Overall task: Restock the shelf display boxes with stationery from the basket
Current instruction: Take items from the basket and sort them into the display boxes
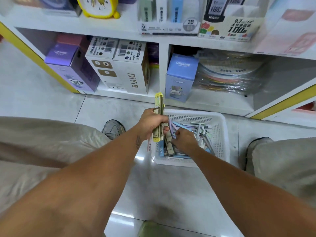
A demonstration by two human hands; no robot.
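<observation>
Our left hand [152,124] grips yellow pen packs [159,117] upright, just left of the white basket [220,134]; right hand [184,139] is down inside it among the pens [201,132], grip hidden.

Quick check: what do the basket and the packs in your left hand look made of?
Basket: white moulded plastic, judging by its gridded mesh walls and smooth rim. Packs gripped by the left hand: probably yellow plastic cases or card; too blurred to settle.

A yellow alarm clock [99,7] stands on the upper shelf; below are a purple box [71,65] and a blue box [181,77].
</observation>
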